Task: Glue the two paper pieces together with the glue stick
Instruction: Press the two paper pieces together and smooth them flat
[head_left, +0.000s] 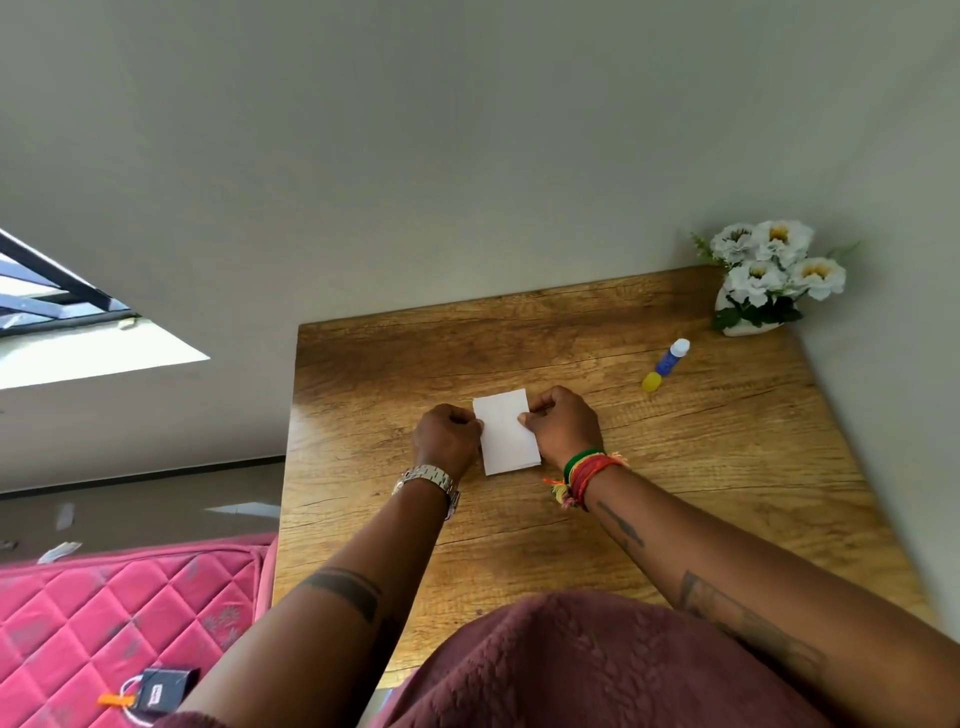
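White paper (506, 432) flat at mid-worktop (675, 467), left hand (448, 435) and right hand (563, 422) pinching opposite edges. Glue stick (666, 364) lies apart, label unreadable, near flower vase (769, 280).

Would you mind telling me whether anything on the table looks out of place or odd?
Only the glue stick: it lies on its side, its yellow cap off beside it. The white paper sits flat between both hands.

no legible text anywhere
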